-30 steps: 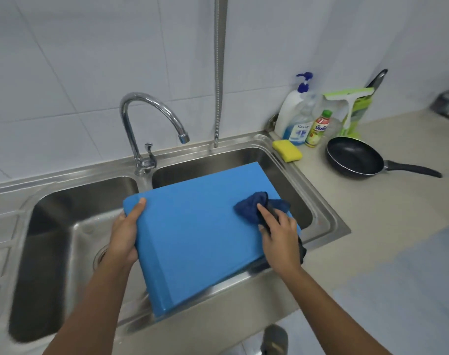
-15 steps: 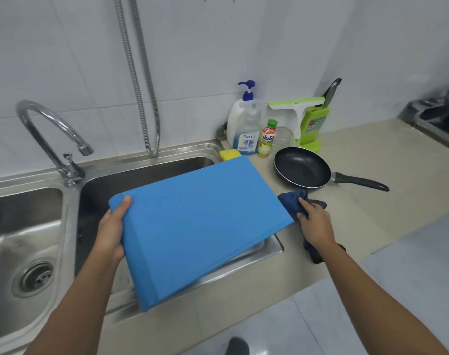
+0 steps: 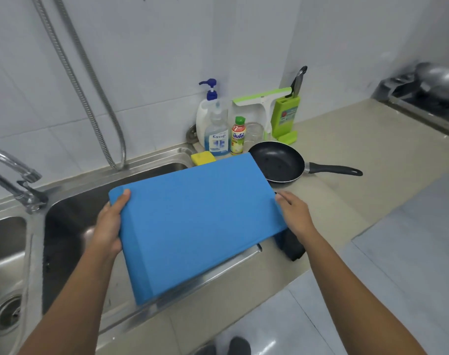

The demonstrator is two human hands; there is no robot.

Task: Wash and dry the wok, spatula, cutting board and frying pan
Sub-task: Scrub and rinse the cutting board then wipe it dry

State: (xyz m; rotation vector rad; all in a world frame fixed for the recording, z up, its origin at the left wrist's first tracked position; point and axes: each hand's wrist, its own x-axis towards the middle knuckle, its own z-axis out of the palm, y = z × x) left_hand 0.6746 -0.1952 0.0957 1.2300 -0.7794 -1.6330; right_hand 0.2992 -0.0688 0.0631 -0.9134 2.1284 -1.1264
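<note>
Drying board (image 3: 197, 221) looks about done: left grip (image 3: 110, 226) clamps its left edge, board tilted over sink (image 3: 72, 219) rim; right grip (image 3: 293, 216) at right edge, over cloth (image 3: 292, 248), can't tell if closed. Next, probably: park board on worktop (image 3: 346, 155), clear of pan (image 3: 275, 161).

One board (image 3: 197, 221), one pan (image 3: 275, 161), three bottles (image 3: 217, 134), perhaps one wok (image 3: 441, 80).

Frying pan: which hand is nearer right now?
Right. The right hand is at the cutting board's right edge, just in front of the frying pan. The left hand grips the board's opposite edge, over the sink.
</note>
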